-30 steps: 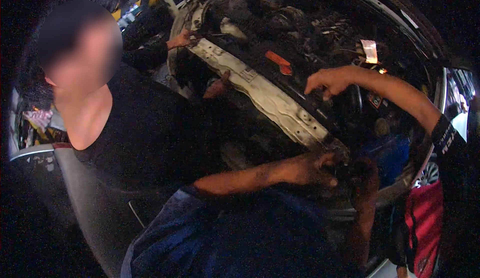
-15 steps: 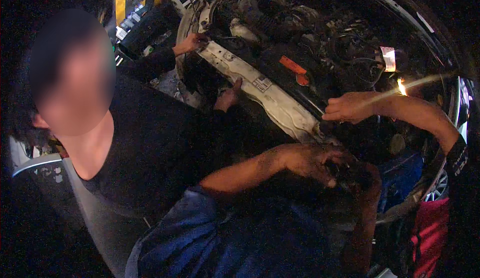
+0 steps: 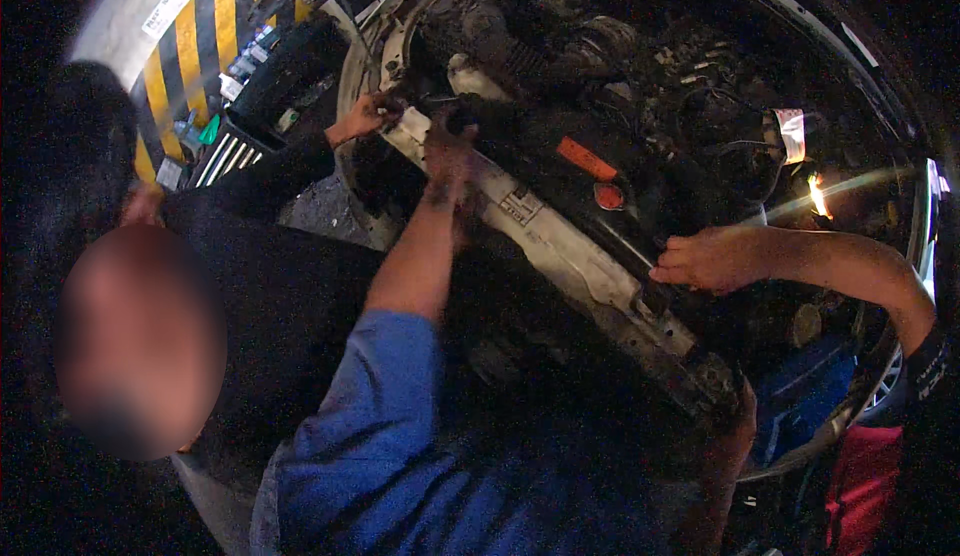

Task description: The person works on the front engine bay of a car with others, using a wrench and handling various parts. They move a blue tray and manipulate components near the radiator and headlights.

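Observation:
A long, pale, dirty metal crossbar (image 3: 560,241) runs diagonally across the front of an open car engine bay. My left hand (image 3: 450,156) reaches up to its far left part and overlaps it; the fingers are dark and blurred. By the bar's near right end is my right hand (image 3: 738,411), its fingers lost in shadow. A co-worker's hand (image 3: 360,121) is at the bar's far left tip. From the right, another person's hand (image 3: 710,259) reaches in just beyond the bar, fingertips at a thin dark rod (image 3: 630,246).
Hoses and engine parts (image 3: 600,41) fill the bay beyond the bar. An orange strip (image 3: 587,158) lies near a round orange piece (image 3: 607,195). A white tag (image 3: 790,136) hangs at right, above a bright light (image 3: 818,196). A co-worker in black leans in at left.
My left hand has moved from near my right hand to the crossbar's far left part. The bar's near right end now shows. The co-worker in black leans lower.

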A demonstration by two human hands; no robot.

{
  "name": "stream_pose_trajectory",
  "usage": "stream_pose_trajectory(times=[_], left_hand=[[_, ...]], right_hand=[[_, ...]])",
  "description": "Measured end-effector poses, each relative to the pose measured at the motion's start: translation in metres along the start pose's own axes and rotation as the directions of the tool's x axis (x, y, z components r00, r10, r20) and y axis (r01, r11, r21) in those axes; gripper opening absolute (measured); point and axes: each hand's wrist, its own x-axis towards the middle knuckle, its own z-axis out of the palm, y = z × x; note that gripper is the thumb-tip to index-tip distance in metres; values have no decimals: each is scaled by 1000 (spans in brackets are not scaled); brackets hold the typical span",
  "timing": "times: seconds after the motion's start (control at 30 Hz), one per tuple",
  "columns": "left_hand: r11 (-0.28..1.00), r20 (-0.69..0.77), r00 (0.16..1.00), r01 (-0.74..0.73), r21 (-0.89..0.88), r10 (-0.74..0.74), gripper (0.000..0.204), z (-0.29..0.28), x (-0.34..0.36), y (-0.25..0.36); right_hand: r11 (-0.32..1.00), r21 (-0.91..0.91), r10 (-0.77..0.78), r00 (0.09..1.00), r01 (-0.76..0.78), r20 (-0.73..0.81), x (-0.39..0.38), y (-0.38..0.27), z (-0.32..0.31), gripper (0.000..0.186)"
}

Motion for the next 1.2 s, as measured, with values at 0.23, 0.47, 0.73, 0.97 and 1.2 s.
stream_pose_trajectory(times=[0.23, 0.47, 0.73, 0.97, 1.2], left_hand=[[960, 68, 973, -228, 163, 220, 47, 11, 32, -44], [913, 104, 993, 1, 409, -47, 52, 1, 34, -33], [978, 218, 957, 205, -40, -191, 57, -19, 68, -64], [934, 345, 912, -300, 195, 221, 53, -13, 56, -64], [842, 374, 865, -453, 293, 335, 57, -10, 68, -90]], right_hand=[[997, -74, -7, 1000, 7, 7, 0, 0, -3, 47], [903, 402, 133, 988, -152, 75, 10, -2, -4, 48], [999, -49, 14, 999, -11, 49, -6, -9, -8, 45], [946, -309, 88, 995, -101, -56, -11, -18, -3, 50], [961, 262, 116, 990, -91, -81, -4, 5, 3, 55]])
